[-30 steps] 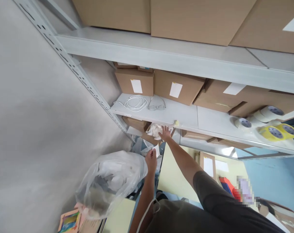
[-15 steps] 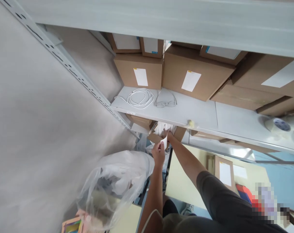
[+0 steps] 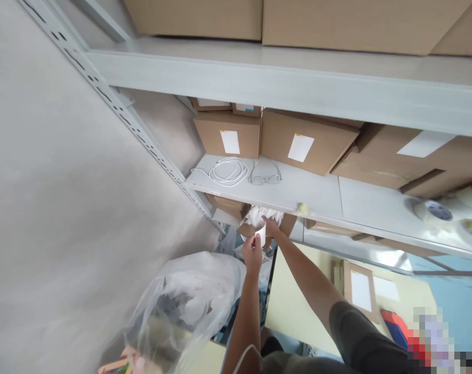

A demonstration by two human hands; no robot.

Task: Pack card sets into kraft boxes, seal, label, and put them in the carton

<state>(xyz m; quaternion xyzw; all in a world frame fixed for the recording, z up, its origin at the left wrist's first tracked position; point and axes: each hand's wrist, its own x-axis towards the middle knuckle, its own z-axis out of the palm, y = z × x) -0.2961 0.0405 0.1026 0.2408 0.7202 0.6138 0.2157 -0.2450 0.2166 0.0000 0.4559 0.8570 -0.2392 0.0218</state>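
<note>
My left hand pinches the lower end of a small white slip of paper, which bends upward from the fingers. At the slip's upper edge, the fingers of my right hand are closed on it; the fingertips are small and partly hidden. Both hands are in front of an open cardboard box on the lower shelf. Crumpled white material fills this box, just behind the fingers.
On the shelf above lie a coiled white cable, eyeglasses and tape rolls, before labelled cartons. A clear plastic bag bulges at lower left. A pale table holds a flat box.
The view has tilted up, bringing the upper shelf and its cartons into sight. Both hands stay together at the slip, which has turned slightly and sits a little lower in the picture.
</note>
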